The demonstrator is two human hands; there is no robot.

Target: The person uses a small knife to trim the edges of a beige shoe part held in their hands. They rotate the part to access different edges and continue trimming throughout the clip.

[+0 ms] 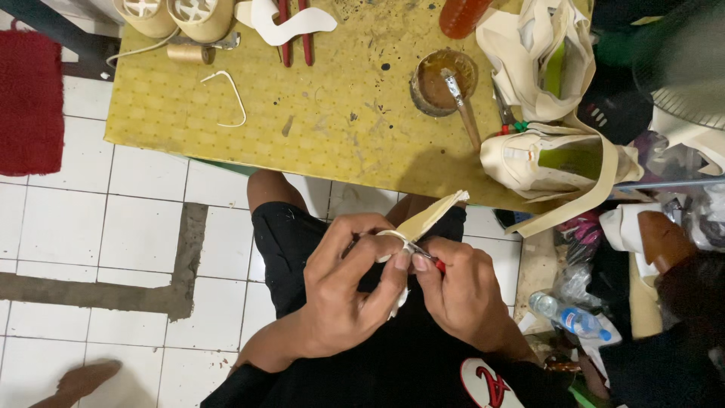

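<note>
Here, closest in, the person sits over their own lap in black shorts and a black shirt, both hands drawn together above the knees. The left hand [343,283] has its fingers curled nearly closed around a cream-coloured strip of stiff fabric or leather [427,219], pinching its looped lower end while the free end sticks up and away toward the table. The right hand [461,291] is closed tight on a small red-handled tool [432,261], thumb and forefinger pressed close to the tip, which meets the strip right at the loop; whether it is cutting, pulling or poking I cannot tell, the fingers hide the point. As a judgement, the strip is mid-way through being worked: it is already shaped and folded, yet not joined to anything. Just beyond the knees stands a low yellow patterned worktable [317,113], scarred and stained. On its right edge lies a cream shoe upper with a green insole [555,162], straps hanging loose over the side, seemingly unfinished. Near it sits a round tin of brown glue [444,79] with a brush [461,102] leaning in it. Farther along lie a thin bent cream cord [230,98], a small spool of pale thread [189,53], red-handled pliers [294,34] and a curved white cut-out piece [279,23]. To the right, on the floor, a clear plastic bottle [570,317] rests among piled bags.
</note>
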